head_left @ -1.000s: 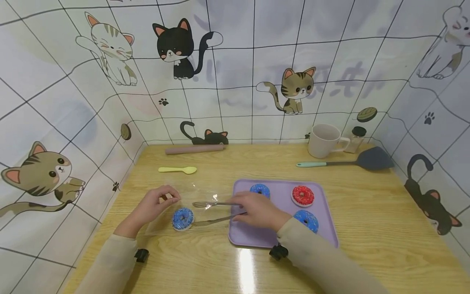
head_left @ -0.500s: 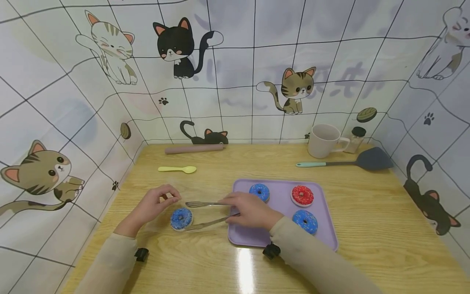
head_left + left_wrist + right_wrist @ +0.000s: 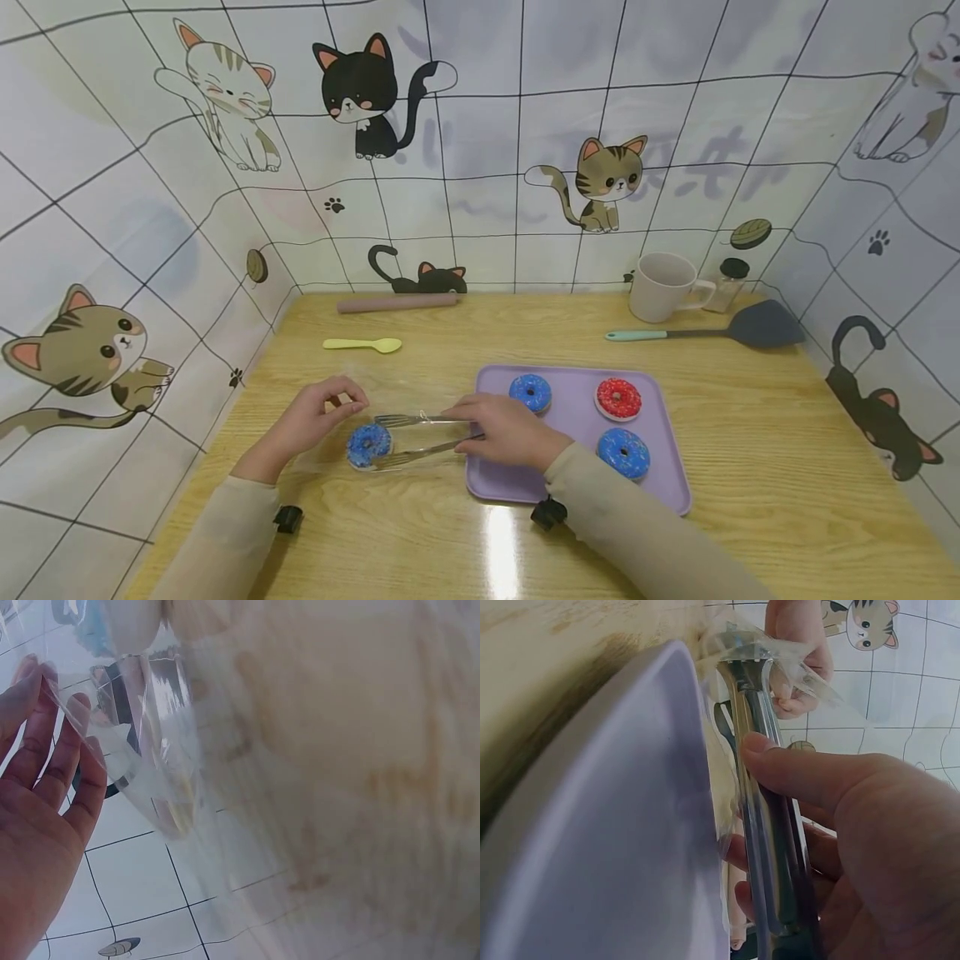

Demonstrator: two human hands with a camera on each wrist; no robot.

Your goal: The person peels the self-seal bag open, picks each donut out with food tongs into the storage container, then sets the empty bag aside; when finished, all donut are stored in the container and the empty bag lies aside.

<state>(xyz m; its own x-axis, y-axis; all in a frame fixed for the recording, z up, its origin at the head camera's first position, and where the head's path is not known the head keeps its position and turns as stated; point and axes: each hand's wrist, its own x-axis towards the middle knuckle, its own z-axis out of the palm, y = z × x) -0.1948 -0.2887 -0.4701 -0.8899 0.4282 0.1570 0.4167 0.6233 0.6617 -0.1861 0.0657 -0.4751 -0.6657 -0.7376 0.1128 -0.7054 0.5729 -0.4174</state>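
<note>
My left hand (image 3: 311, 421) pinches the edge of a clear plastic bag (image 3: 169, 712) between thumb and fingers, left of the tray. A doughnut with blue icing (image 3: 360, 446) lies by that hand; in the head view the film seems to cover it, though its outline is hard to see. In my right hand (image 3: 506, 429) are metal tongs (image 3: 431, 451), held with thumb on one arm and fingers on the other. Their slotted ends are spread and reach the doughnut's right side. The right wrist view shows film around the tongs' far end (image 3: 746, 671).
The purple tray (image 3: 663, 492) beneath my right hand bears two blue doughnuts (image 3: 624, 467) and a red one (image 3: 618, 412). Farther back lie a yellow spoon (image 3: 363, 345), a rolling pin (image 3: 397, 303), and a spatula (image 3: 761, 323). A mug (image 3: 660, 287) and a small jar (image 3: 726, 287) stand back right.
My right hand has moved left with the tongs, bringing their ends up to the doughnut. The doughnut by my left hand has shifted slightly left. My left hand has stayed in place.
</note>
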